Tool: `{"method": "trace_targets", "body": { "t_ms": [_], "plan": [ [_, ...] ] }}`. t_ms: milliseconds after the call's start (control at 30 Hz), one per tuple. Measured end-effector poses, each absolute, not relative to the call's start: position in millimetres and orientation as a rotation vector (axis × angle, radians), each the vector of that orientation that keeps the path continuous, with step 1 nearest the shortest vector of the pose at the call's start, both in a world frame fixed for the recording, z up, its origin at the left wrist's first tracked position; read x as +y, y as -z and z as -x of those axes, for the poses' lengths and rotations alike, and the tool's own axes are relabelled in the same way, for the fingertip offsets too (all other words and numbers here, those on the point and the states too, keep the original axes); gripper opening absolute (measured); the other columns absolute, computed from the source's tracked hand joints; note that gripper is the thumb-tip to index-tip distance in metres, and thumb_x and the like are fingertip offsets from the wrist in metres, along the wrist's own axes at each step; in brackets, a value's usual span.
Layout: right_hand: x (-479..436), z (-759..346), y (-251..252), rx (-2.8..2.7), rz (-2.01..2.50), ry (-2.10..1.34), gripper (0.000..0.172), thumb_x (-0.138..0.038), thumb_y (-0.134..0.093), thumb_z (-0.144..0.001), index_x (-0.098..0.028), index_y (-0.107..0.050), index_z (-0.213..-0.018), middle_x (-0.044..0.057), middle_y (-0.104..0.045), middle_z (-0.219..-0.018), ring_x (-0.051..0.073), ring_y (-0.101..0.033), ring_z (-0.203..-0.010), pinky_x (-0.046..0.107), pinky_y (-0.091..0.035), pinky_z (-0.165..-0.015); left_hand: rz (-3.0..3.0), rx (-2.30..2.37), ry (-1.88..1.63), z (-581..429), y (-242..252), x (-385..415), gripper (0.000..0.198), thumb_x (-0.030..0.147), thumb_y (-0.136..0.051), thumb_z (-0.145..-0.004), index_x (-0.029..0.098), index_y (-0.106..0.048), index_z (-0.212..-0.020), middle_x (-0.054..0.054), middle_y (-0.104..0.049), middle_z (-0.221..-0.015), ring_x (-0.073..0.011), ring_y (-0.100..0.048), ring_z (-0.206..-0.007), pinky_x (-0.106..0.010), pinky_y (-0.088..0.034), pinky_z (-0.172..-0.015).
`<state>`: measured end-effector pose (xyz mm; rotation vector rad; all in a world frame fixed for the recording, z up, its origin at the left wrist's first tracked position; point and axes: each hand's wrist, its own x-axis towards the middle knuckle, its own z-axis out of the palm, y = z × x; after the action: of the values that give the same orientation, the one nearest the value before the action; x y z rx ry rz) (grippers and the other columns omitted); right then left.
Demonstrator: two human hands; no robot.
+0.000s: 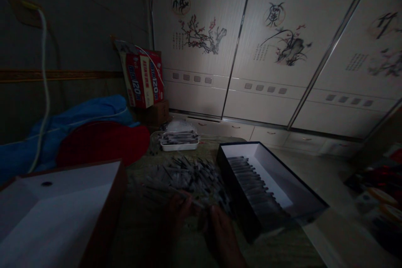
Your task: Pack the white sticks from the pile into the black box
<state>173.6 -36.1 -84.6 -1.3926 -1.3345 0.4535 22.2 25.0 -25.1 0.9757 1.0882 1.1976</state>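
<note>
Low in the dim head view, my left hand point(179, 209) is closed with its fingertips pinched on a slim, pale pen point(197, 203). Close by on its right, my right hand point(221, 228) is closed round the other end of the same pen. Just beyond both hands spreads a loose heap of pens point(191, 176), clear and dark-tipped. A dark-edged box point(293, 176) with a white inside stands to the right, and a row of bundled pens point(251, 180) lies along its left side. Shadow and blur hide the finer parts of the pen I hold.
A brown box point(108, 213) with a white inside stands at the left. Behind the heap sits a white tray point(179, 146) filled with pens. Red cloth point(103, 142) and blue cloth point(84, 113) lie at the left. A red carton point(143, 77) stands before the wardrobe doors point(194, 4).
</note>
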Motion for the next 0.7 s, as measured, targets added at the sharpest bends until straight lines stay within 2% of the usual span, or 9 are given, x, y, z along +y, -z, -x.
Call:
{"method": "trace_targets", "body": {
  "t_ms": [67, 133, 200, 267, 400, 533, 700],
  "plan": [
    [-36, -173, 80, -1.343, 1.379, -0.479, 0.034, -0.06, -0.064, -0.067, -0.028, -0.069, -0.076, 0.004, -0.068, -0.085, 0.025, -0.06, -0.09, 0.035, -0.048, -0.079, -1.013, 1.066, -1.192, -21, 23, 26, 0.031, 0.049, -0.073, -0.057, 0.022, -0.061, -0.066, -0.001, -0.069, -0.057, -0.0227, -0.068, -0.055, -0.032, -0.056, -0.053],
    [-36, -168, 68, -1.36, 1.352, -0.581, 0.036, -0.059, -0.054, -0.078, -0.025, -0.066, -0.07, 0.002, -0.065, -0.074, 0.02, -0.06, -0.075, 0.029, -0.049, -0.069, -1.048, 1.027, -1.171, -20, 22, 27, 0.034, 0.05, -0.073, -0.057, 0.021, -0.062, -0.071, -0.002, -0.069, -0.057, -0.0235, -0.068, -0.054, -0.033, -0.056, -0.053],
    [-34, -161, 55, -1.35, 1.329, -0.686, 0.044, -0.054, -0.041, -0.088, -0.022, -0.061, -0.065, 0.0, -0.059, -0.062, 0.015, -0.056, -0.06, 0.024, -0.045, -0.058, -1.085, 1.017, -1.158, -19, 23, 28, 0.035, 0.051, -0.071, -0.058, 0.02, -0.064, -0.073, -0.003, -0.07, -0.058, -0.0238, -0.067, -0.054, -0.034, -0.056, -0.053],
    [-34, -156, 46, -1.342, 1.307, -0.76, 0.046, -0.05, -0.036, -0.092, -0.02, -0.057, -0.064, -0.001, -0.055, -0.058, 0.013, -0.052, -0.055, 0.021, -0.041, -0.054, -1.129, 1.042, -1.167, -18, 24, 29, 0.032, 0.05, -0.071, -0.058, 0.021, -0.066, -0.07, -0.004, -0.072, -0.063, -0.0237, -0.068, -0.058, -0.033, -0.056, -0.056],
    [-36, -155, 43, -1.41, 1.325, -0.74, 0.041, -0.044, -0.038, -0.092, -0.018, -0.055, -0.065, -0.001, -0.054, -0.06, 0.012, -0.051, -0.058, 0.02, -0.038, -0.055, -1.151, 1.112, -1.167, -18, 23, 28, 0.029, 0.049, -0.07, -0.058, 0.021, -0.066, -0.063, -0.003, -0.07, -0.059, -0.0227, -0.067, -0.057, -0.03, -0.055, -0.055],
    [-41, -157, 48, -1.51, 1.352, -0.532, 0.028, -0.037, -0.044, -0.091, -0.018, -0.063, -0.082, 0.004, -0.063, -0.077, 0.015, -0.058, -0.071, 0.023, -0.043, -0.066, -1.124, 1.174, -1.134, -19, 19, 25, 0.03, 0.049, -0.067, -0.061, 0.02, -0.062, -0.058, -0.002, -0.067, -0.052, -0.0208, -0.066, -0.053, -0.029, -0.054, -0.052],
    [-41, -156, 48, -1.505, 1.385, -0.381, 0.021, -0.033, -0.049, -0.089, -0.022, -0.062, -0.101, 0.005, -0.067, -0.094, 0.018, -0.062, -0.085, 0.026, -0.046, -0.076, -1.068, 1.154, -1.101, -20, 19, 28, 0.029, 0.048, -0.067, -0.06, 0.02, -0.062, -0.056, -0.003, -0.068, -0.053, -0.0221, -0.067, -0.053, -0.031, -0.054, -0.051]
  ]
}}
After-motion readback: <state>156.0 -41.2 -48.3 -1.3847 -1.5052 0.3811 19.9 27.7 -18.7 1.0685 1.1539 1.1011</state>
